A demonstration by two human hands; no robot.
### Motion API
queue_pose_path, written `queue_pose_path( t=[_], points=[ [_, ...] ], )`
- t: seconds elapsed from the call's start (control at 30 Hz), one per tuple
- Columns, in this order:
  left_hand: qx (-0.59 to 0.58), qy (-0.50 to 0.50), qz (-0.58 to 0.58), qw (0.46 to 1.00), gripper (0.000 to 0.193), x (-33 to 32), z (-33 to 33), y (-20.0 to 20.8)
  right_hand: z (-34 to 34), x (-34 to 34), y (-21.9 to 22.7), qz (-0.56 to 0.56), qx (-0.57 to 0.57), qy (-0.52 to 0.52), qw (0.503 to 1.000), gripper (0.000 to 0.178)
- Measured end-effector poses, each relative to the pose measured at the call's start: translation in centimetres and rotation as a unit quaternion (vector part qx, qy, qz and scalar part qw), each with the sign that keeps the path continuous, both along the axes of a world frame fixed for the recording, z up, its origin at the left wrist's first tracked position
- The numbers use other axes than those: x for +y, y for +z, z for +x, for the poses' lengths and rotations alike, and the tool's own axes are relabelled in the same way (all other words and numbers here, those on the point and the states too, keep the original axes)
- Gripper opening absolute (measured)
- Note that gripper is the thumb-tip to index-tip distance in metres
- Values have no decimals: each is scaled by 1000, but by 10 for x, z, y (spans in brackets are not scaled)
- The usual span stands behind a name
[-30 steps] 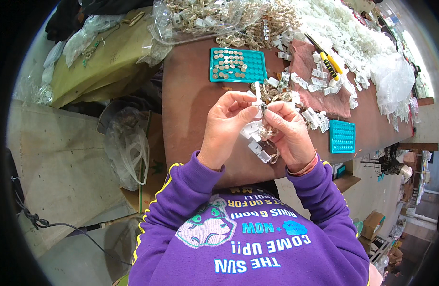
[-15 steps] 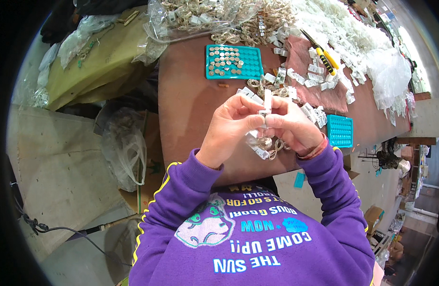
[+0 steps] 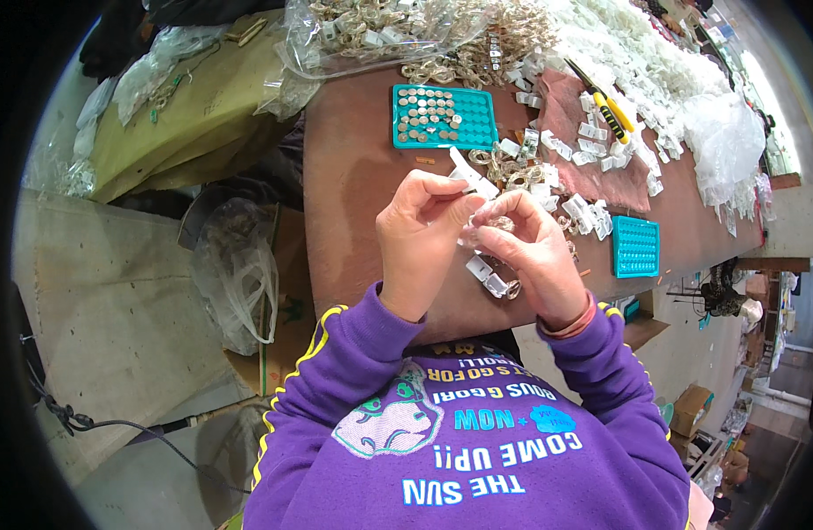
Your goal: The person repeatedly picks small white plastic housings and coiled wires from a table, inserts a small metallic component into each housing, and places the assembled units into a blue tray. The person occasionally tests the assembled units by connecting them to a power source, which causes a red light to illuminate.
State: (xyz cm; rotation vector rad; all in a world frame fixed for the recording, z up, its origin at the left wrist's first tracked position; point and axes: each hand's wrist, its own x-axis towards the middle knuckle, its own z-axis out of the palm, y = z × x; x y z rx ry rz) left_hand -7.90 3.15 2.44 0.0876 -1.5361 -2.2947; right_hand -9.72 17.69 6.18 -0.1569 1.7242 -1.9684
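My left hand (image 3: 421,231) is closed in a pinch on a small white plastic case (image 3: 470,173), which sticks up past the fingertips with a part angled out like a flap. Close beside it, my right hand (image 3: 535,256) has thumb and forefinger curled together near the left thumb. A small, pale bit shows at those fingertips, too small to name. Under and beyond the hands lie more white plastic cases (image 3: 487,275) with coiled, pale wires. Ahead stands a teal tray (image 3: 480,117) with round, silvery, coin-like discs in its left part.
A second teal tray (image 3: 636,247) is at the right table edge. Yellow-and-black-handled pliers (image 3: 611,115) rest on a pink cloth (image 3: 566,97) among white cases. Wire bundles (image 3: 451,62) and a white plastic heap (image 3: 636,71) fill the far side. A clear bag (image 3: 236,274) hangs left.
My hands have drawn slightly apart, and the right has dropped a little lower. The white case in the left hand has tilted over to the left from nearly upright. The view has shifted slightly.
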Motion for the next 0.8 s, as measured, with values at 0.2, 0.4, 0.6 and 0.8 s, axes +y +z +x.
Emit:
queue_pose_path(
  t=[0.2,0.4,0.6,0.8],
  points=[
    [-19,15,0,1000,16,0,-1,0,16,-10,-13,-37,118,-114,986,19],
    [-16,19,23,999,17,1,-1,0,19,-11,-9,-214,18,-126,968,24],
    [24,39,-58,997,17,3,0,-2,15,-14,-6,-132,-28,-128,983,27],
    [2,45,-35,998,18,1,-1,-3,17,-9,-3,-72,60,-124,988,21]
  ],
)
